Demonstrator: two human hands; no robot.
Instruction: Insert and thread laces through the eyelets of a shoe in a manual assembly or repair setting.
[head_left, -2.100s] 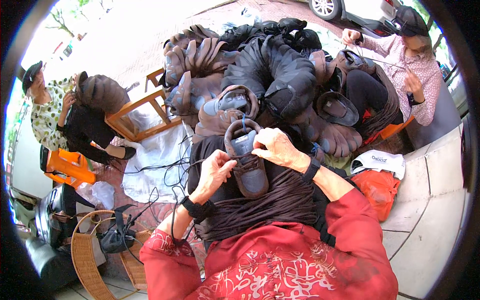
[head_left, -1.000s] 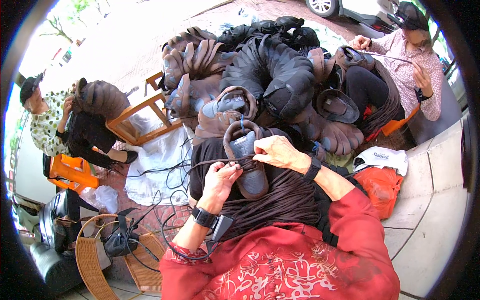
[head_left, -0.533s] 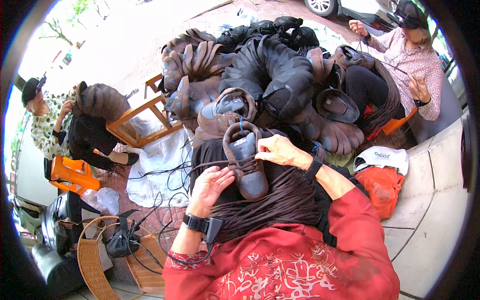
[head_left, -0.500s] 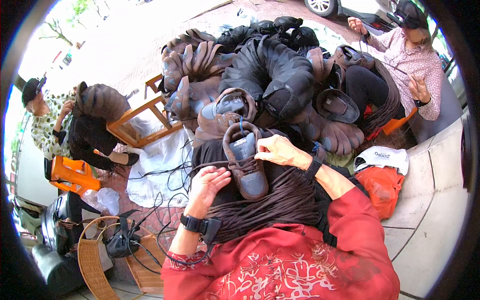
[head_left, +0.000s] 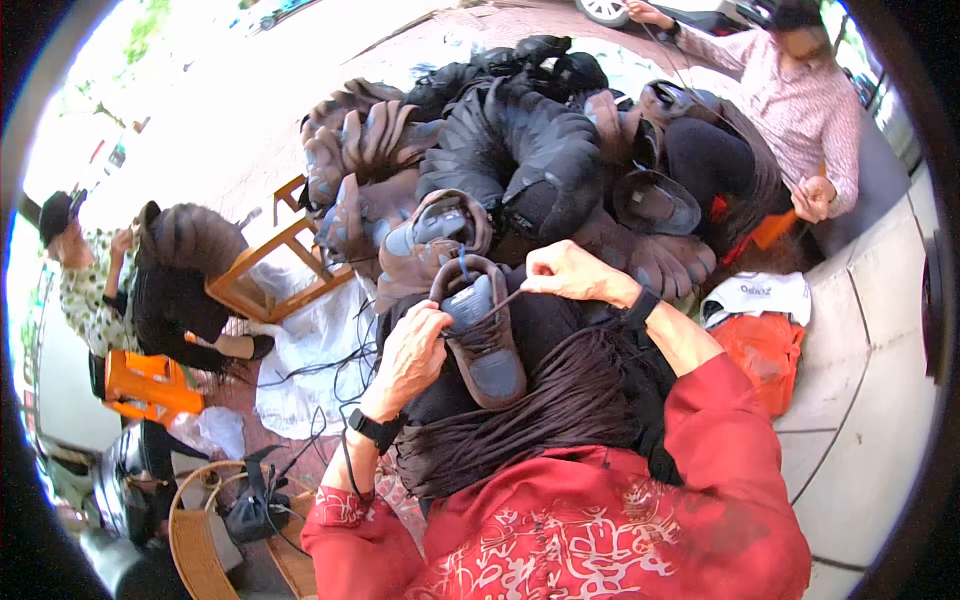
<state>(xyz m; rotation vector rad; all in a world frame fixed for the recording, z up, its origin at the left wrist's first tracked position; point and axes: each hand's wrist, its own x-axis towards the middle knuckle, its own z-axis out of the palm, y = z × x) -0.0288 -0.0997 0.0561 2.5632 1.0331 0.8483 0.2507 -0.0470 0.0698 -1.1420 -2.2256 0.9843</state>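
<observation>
On my lap rests a brown and grey-blue shoe (head_left: 487,375), toe toward me, joined by a blue tie to another shoe (head_left: 437,240) beyond it. My right hand (head_left: 572,272) pinches a dark shoelace (head_left: 507,301) and holds it taut, up and to the right of the shoe's opening. At the shoe's left edge my left hand (head_left: 412,350) is closed, its fingertips pinched where the lace crosses the eyelets. A thick bundle of brown laces (head_left: 530,420) lies across my thighs, below the shoe.
A large heap of strung shoes (head_left: 520,150) fills the ground ahead. One co-worker (head_left: 800,120) holds a lace at the right; another (head_left: 95,270) sits at the left. Nearby are a wooden frame (head_left: 240,285), an orange stool (head_left: 150,385), a wicker chair (head_left: 190,545) and a red bag (head_left: 760,355).
My right hand has moved up and slightly right, drawing the lace taut. My left hand has gone from spread fingers beside the shoe to a pinch at its left edge.
</observation>
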